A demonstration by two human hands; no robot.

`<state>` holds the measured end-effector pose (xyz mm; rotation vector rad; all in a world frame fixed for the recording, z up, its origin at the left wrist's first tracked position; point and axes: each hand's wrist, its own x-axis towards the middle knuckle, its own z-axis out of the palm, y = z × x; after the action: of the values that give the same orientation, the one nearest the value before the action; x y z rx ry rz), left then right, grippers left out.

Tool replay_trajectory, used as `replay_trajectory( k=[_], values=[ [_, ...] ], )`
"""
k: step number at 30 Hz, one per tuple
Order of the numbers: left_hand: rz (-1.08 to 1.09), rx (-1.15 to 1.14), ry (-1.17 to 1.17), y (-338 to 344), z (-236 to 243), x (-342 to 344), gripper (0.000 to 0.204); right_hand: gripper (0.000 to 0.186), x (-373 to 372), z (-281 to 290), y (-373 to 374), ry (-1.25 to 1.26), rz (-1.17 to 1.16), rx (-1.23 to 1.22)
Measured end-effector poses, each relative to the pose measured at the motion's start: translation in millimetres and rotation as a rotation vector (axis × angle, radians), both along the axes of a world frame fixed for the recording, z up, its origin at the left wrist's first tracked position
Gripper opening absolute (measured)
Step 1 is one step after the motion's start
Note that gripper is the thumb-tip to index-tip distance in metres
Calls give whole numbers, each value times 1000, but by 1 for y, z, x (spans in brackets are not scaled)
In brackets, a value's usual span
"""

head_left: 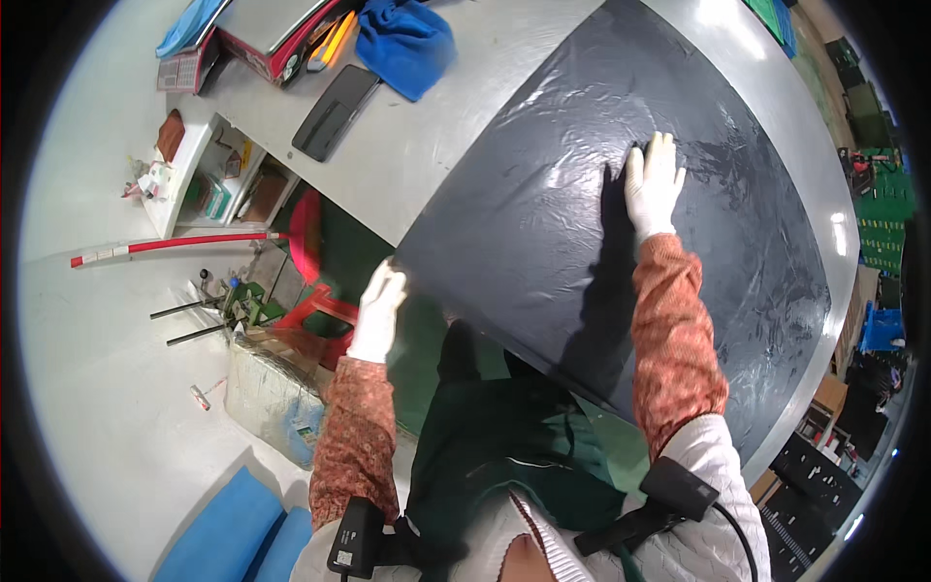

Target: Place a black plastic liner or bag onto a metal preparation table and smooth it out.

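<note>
A large black plastic sheet point(543, 213), wrinkled and shiny, lies over the grey tabletop. My right hand point(656, 184), in a white glove, rests on it with fingers stretched out and casts a long shadow across it. At the sheet's left corner, by the table edge, is my gloved left hand point(380, 308). Its fingers are bent together on that corner; the fingertips are partly hidden. Orange patterned sleeve covers reach up both forearms.
A dark phone point(336, 113), a blue cloth point(403, 47) and a yellow-handled cutter point(336, 41) lie at the table's far left. Below the table stand a red stool point(320, 315) and a wrapped bale point(274, 396). Shelving point(218, 179) is on the left.
</note>
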<state>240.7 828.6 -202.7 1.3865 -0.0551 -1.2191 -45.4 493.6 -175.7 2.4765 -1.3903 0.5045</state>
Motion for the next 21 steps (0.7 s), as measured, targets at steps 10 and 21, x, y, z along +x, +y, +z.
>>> replay_trajectory(
  k=[10,21],
  values=[
    [20,-16,123,-14,-11,-4,16,66,159,26,227,-147,851,646],
    [-50,207,67,31,-29,7,23,59,90,20,54,386,-166,192]
  ],
)
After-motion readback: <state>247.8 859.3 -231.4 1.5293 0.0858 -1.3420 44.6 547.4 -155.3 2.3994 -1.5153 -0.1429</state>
